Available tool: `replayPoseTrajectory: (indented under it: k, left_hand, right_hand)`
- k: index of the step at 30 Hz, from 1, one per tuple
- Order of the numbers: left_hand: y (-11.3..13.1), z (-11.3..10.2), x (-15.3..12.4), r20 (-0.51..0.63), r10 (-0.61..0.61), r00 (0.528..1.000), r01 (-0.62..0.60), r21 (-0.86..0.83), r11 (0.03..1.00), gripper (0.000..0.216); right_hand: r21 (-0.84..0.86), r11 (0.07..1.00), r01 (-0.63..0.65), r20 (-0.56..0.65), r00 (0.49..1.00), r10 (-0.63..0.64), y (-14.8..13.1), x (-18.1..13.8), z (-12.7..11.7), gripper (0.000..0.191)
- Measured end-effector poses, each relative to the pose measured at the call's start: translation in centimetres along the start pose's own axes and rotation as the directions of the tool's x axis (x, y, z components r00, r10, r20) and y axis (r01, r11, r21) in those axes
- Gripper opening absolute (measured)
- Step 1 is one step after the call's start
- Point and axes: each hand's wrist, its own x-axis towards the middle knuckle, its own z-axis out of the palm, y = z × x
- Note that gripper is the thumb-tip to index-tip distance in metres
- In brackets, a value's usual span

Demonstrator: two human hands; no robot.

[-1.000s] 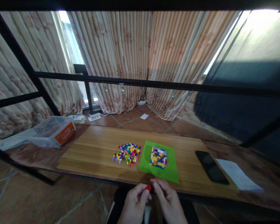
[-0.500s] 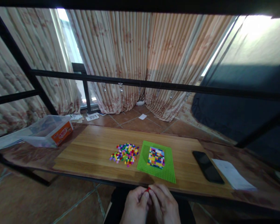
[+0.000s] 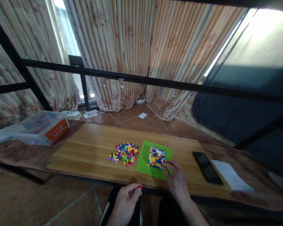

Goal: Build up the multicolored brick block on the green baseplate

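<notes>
My left hand [image 3: 128,199] is over my lap by the table's front edge, closed with a small red toy brick [image 3: 140,187] pinched between thumb and forefinger. My right hand [image 3: 175,177] reaches over the green baseplate [image 3: 143,164]. Its thumb and forefinger come together at the near right corner of a multicoloured block of toy bricks [image 3: 156,157] built on that plate. What sits between those fingertips is too small and covered to make out. Left of the plate lies a loose pile of small bricks [image 3: 126,153] in many colours.
A black phone [image 3: 207,168] and white paper [image 3: 231,175] lie at the right of the wooden board [image 3: 94,141]. To the left stands a clear plastic box [image 3: 41,130] with an orange label. A dark metal bar [image 3: 132,78] crosses beyond the table.
My hands were together over my lap with something red between them. Now they are apart: the right has moved forward to the brick block, while the left keeps a red brick near the edge.
</notes>
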Motion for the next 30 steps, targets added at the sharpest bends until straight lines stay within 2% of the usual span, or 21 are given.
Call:
replayPoseTrajectory:
  k: [5, 8, 12, 15, 21, 27, 30]
  left_hand:
    - [-1.0, -0.3, 0.2, 0.047, 0.030, 0.998, -0.028, -0.039, 0.999, 0.032]
    - [-1.4, -0.4, 0.2, 0.074, 0.032, 0.997, -0.027, -0.062, 0.998, 0.028]
    - [-1.7, -0.2, 0.4, 0.041, 0.030, 0.999, -0.025, -0.109, 0.994, 0.024]
    - [-1.6, -0.2, 0.5, 0.003, 0.026, 1.000, -0.026, -0.129, 0.991, 0.019]
    - [-1.0, -0.4, 0.9, -0.035, 0.023, 0.999, -0.028, -0.119, 0.992, 0.016]
    - [-0.6, -0.2, 1.5, -0.032, 0.044, 0.999, -0.048, -0.125, 0.991, 0.016]
    - [0.3, 0.4, 2.2, -0.008, 0.092, 0.996, -0.092, -0.124, 0.988, 0.015]
  right_hand:
    - [-0.038, 0.999, 0.001, -0.008, 1.000, -0.001, 0.4, 0.5, 0.6, 0.028]
    - [0.000, 0.998, -0.066, -0.016, 0.998, 0.066, 0.4, 0.8, 0.8, 0.025]
    - [0.081, 0.988, -0.130, -0.037, 0.990, 0.133, 0.3, 0.8, 1.1, 0.027]
    - [0.081, 0.994, -0.076, -0.057, 0.995, 0.081, 0.3, 0.3, 1.2, 0.027]
    - [-0.046, 0.995, 0.085, -0.092, 0.992, -0.089, 0.9, -1.1, 1.8, 0.026]
    - [-0.111, 0.984, 0.137, -0.077, 0.986, -0.146, 1.4, -1.5, 2.3, 0.027]
    - [-0.145, 0.976, 0.162, -0.058, 0.983, -0.172, 1.5, -1.3, 2.3, 0.027]
